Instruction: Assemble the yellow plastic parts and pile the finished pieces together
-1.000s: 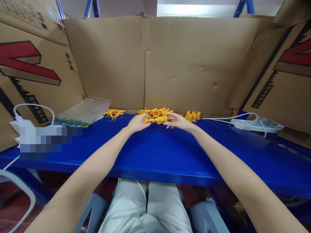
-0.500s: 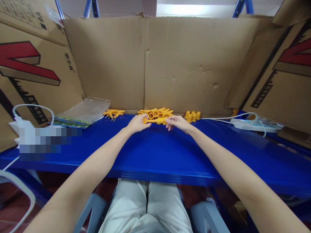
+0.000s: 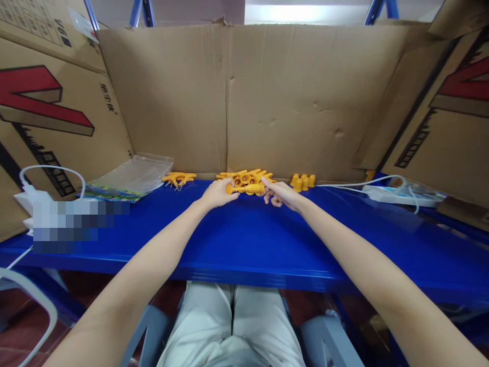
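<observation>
My left hand (image 3: pixel 218 193) is closed around the left end of a slim yellow plastic piece (image 3: pixel 250 189), held level above the blue table, its ringed stem showing. At the piece's right end is my right hand (image 3: pixel 281 194), its fingers apart, one raised and the others curled lower; whether they touch the piece I cannot tell. Just behind lies a pile of yellow branching plastic parts (image 3: pixel 244 176) with round openings, partly covered by both hands. To the right of my right hand stand several small yellow bell-shaped cups (image 3: pixel 303 182).
Yellow branched parts with small metal hooks (image 3: pixel 179 178) lie at the left, beside clear plastic bags (image 3: pixel 147 168). Tall cardboard (image 3: pixel 298 97) closes off the back of the blue table (image 3: pixel 244 234). A white power strip (image 3: pixel 397 195) with cables sits at the right.
My right fingers have spread and loosened from the right end of the yellow piece. The piece has turned slightly in my left hand, which has barely moved.
</observation>
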### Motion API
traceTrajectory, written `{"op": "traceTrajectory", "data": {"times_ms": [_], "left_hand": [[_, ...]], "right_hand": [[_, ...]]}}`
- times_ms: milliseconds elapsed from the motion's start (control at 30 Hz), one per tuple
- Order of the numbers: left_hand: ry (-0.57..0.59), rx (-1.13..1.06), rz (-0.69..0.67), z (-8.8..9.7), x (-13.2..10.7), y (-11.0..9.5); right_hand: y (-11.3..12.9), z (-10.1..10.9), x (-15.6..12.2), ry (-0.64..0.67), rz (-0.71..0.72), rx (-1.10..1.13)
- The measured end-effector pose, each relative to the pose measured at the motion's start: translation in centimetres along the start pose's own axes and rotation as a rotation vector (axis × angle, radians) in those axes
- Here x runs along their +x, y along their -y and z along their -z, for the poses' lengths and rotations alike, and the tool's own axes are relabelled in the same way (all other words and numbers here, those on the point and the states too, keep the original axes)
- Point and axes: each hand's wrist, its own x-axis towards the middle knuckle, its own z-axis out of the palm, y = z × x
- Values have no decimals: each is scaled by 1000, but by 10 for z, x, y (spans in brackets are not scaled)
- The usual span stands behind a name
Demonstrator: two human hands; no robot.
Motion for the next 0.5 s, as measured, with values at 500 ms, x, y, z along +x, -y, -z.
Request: {"op": "traceTrajectory", "data": {"times_ms": [500], "left_hand": [[-6,14,-16,-1,-1,-2]], "right_hand": [[-4,1,2,10,139,27]]}}
